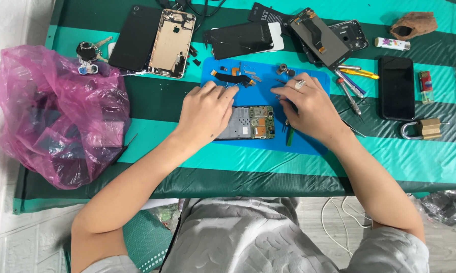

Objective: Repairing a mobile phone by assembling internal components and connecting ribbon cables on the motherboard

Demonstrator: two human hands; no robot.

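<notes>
Filling the left side of the frame, a crumpled pink plastic bag sits on the desk, which is covered in a green and teal striped cloth. Just above the bag's right edge lies a bunch of keys. Next to them, at upper left of centre, a black phone lies beside a gold phone shell with its inner parts exposed.

At centre, a blue work mat carries an opened phone frame with a green circuit board showing. The left hand rests on the left end of this frame, its fingers curled and pressing down at the frame's upper edge. The right hand, wearing a ring, lies just to the right of the frame with its fingers bent close together toward the frame's upper right corner; whether they pinch anything I cannot tell. Small loose parts lie on the mat above the hands.

Toward upper right, cracked screens and a display panel overlap. Screwdrivers lie right of the mat, then a black phone, a red lighter and a brass padlock at far right.
</notes>
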